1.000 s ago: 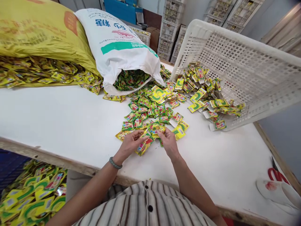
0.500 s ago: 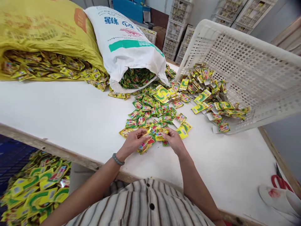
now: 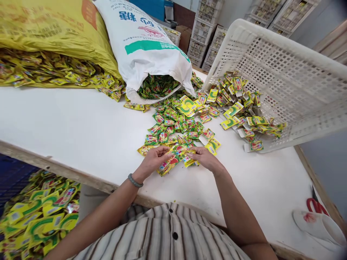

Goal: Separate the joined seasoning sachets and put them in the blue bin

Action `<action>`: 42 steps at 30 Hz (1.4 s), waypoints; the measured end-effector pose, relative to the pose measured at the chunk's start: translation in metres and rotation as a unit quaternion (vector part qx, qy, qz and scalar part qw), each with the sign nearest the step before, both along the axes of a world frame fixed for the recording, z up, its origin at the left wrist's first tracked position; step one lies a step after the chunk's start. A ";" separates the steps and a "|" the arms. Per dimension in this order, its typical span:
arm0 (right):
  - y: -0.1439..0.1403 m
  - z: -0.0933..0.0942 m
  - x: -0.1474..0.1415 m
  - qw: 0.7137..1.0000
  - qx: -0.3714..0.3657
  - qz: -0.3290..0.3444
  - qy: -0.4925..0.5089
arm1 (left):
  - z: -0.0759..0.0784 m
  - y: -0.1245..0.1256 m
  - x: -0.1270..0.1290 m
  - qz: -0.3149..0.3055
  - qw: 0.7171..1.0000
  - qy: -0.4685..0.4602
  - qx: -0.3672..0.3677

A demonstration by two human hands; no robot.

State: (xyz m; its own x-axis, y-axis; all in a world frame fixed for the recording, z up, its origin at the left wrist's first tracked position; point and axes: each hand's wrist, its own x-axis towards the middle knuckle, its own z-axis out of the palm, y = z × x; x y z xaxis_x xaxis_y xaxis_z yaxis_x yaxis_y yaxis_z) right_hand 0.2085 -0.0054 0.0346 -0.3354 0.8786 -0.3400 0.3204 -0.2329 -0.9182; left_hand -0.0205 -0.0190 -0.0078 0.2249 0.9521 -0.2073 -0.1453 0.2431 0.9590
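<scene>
In the head view, my left hand (image 3: 153, 159) pinches the upper edge of a yellow-and-green printed packet (image 3: 165, 167) just above the table. Close on its right, my right hand (image 3: 208, 159) is closed on a small yellow sachet (image 3: 190, 161), thumb on top. The fingertips hide part of both. Green sachets (image 3: 171, 126) lie heaped just beyond my hands. They trail back to the mouth of a white woven sack (image 3: 154, 59) lying on its side. Small flat yellow boxes (image 3: 212, 146) rest to the right of the heap.
A tipped white plastic crate (image 3: 273, 72) at the right holds many small boxes. A yellow bag (image 3: 56, 32) spills sachets at the back left. Red-handled scissors (image 3: 316, 206) and a white cup (image 3: 311, 221) sit near the right edge. Yellow packaging (image 3: 43, 216) fills a container below left.
My right hand has shifted slightly right with the yellow sachet, which has tilted downward. My left hand has stayed almost in place with the packet. The camera view has moved a little.
</scene>
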 end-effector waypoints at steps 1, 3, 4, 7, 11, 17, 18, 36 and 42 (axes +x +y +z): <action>0.001 0.003 0.002 1.000 0.009 0.004 -0.007 | 0.000 0.000 0.000 -0.001 1.000 -0.004 -0.004; 0.006 0.008 0.005 0.999 0.028 0.012 -0.022 | 0.001 0.000 0.000 -0.002 1.000 -0.011 -0.010; 0.008 0.011 0.006 0.999 0.031 0.023 -0.030 | 0.002 0.000 -0.001 -0.004 1.000 -0.014 -0.013; 0.017 0.020 0.007 0.994 0.011 0.092 -0.064 | 0.005 -0.001 -0.001 -0.022 0.999 -0.016 -0.018; 0.023 0.032 0.006 0.974 0.019 0.194 -0.117 | 0.007 -0.002 0.000 -0.053 0.998 0.003 -0.019; 0.014 0.031 -0.005 0.986 0.132 0.035 -0.101 | 0.003 -0.001 0.001 -0.049 0.998 0.015 -0.030; 0.012 0.027 -0.009 0.984 0.153 -0.003 -0.093 | 0.003 -0.001 0.002 -0.050 0.998 0.010 -0.030; 0.004 0.004 -0.030 0.956 0.247 0.016 -0.155 | 0.005 -0.004 0.004 -0.028 0.997 -0.049 -0.047; -0.002 0.000 -0.037 0.973 0.204 -0.077 -0.080 | 0.006 -0.004 0.005 -0.008 0.996 -0.063 -0.069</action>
